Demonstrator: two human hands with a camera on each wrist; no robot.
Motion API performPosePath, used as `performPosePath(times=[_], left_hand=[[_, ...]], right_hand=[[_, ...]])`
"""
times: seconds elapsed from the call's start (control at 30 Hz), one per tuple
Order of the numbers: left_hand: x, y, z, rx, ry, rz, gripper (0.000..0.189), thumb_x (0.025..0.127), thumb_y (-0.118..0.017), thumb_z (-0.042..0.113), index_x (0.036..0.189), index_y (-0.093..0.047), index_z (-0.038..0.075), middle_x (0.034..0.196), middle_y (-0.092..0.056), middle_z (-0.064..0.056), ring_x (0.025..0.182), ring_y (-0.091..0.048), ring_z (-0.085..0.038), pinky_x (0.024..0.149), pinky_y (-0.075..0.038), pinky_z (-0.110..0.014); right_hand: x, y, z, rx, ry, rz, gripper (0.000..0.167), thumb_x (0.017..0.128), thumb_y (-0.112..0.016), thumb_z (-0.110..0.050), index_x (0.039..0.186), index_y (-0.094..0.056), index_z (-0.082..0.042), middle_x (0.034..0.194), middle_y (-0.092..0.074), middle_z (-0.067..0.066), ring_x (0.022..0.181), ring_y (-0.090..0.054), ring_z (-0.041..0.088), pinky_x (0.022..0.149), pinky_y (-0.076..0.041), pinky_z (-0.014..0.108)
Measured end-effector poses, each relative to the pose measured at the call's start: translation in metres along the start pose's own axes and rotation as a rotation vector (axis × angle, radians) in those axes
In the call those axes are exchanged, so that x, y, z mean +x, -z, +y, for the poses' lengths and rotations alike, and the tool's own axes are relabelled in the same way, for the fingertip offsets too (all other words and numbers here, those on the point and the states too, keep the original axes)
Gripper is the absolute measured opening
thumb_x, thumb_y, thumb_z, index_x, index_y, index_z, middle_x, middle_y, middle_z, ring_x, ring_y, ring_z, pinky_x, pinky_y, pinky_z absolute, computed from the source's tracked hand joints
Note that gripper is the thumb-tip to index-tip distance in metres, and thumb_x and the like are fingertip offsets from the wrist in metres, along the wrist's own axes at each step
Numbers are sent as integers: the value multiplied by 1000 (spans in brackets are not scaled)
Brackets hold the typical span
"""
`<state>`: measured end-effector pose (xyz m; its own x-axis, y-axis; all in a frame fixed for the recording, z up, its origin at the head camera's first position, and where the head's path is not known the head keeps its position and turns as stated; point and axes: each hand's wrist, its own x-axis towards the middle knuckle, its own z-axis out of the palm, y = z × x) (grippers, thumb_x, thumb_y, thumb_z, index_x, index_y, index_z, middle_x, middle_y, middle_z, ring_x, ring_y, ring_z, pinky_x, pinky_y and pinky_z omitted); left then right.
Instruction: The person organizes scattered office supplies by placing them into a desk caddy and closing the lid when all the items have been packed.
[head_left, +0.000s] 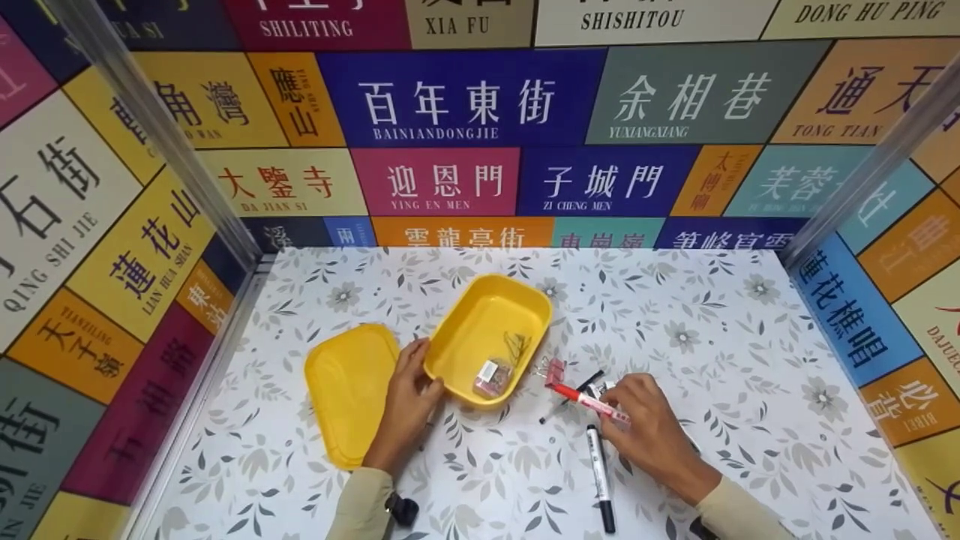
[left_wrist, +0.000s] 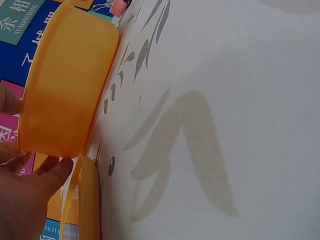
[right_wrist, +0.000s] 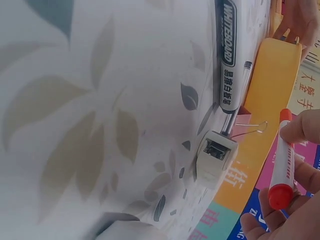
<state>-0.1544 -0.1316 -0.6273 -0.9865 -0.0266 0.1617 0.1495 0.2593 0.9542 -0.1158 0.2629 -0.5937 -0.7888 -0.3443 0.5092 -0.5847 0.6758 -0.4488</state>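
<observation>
Both forearms reach forward, sleeves at the wrists. The left hand (head_left: 409, 397) lies knuckles up, its fingers curled in a grip. The right hand (head_left: 649, 431) pinches with thumb and fingertips.

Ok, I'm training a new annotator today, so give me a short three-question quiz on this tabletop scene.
1. True or false: the right hand holds a red-capped marker.
2. What does the left hand grip?
A. the flat yellow plastic lid
B. the open yellow plastic box
C. the black whiteboard marker
3. Fill in: the pink binder clip lies ___ the box.

Key: 1 true; 2 B; 3 outside.
</observation>
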Motion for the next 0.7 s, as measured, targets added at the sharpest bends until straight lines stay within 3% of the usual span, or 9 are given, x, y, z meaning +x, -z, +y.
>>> performPosePath(times=[0.27, 0.7], left_hand=[[-1, 1, 0, 22, 13, -4, 73, 98, -66, -1, 167, -43, 2, 173, -37, -13, 156, -45, -26, 127, -41, -40], [-2, 0, -1, 16, 15, -8, 74, 98, -66, 0, 168, -41, 2, 174, -36, -14, 157, -45, -31, 127, -42, -40]], right_hand=[[4, -1, 0, -32, 30, 19, 30, 74, -85, 5, 96, -73, -12, 98, -67, 0, 105, -57, 21, 87, -48, 31], [8, -3, 3, -45, 43, 17, 28, 76, -85, 4, 98, -73, -10, 98, -66, 1, 105, -58, 24, 91, -47, 31]])
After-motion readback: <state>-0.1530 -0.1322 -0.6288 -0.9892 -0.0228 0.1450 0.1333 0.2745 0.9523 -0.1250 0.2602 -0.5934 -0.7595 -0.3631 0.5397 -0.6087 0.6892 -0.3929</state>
